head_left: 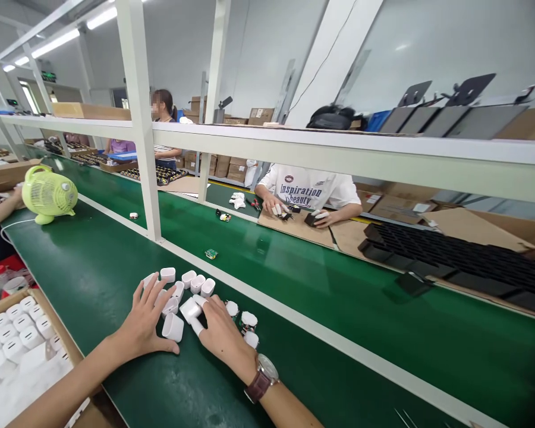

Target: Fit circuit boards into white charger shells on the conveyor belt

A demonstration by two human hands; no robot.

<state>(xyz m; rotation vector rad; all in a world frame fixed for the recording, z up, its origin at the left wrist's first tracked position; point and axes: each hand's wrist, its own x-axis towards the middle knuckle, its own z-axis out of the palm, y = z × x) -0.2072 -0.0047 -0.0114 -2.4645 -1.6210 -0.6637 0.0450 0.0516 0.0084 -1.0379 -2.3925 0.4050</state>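
Observation:
A cluster of small white plastic housings [173, 327], hollow with open ends, lies on the green work surface before me. My left hand [142, 324] is spread over the left side of this cluster, its fingertips at or touching some housings. My right hand [223, 333] pinches another white housing [190, 310] between thumb and fingers that wear white finger covers. Several green circuit boards with white tops [249, 320] lie just right of that hand, partly hidden by it.
A cardboard box of white charger-like blocks [22, 336] stands at lower left, a green fan [49, 193] beyond it. A white rail [294, 318] borders the green belt, where a loose circuit board [211, 254] lies. Opposite, a co-worker's hands [323, 219] handle black parts beside stacked black cases [463, 255].

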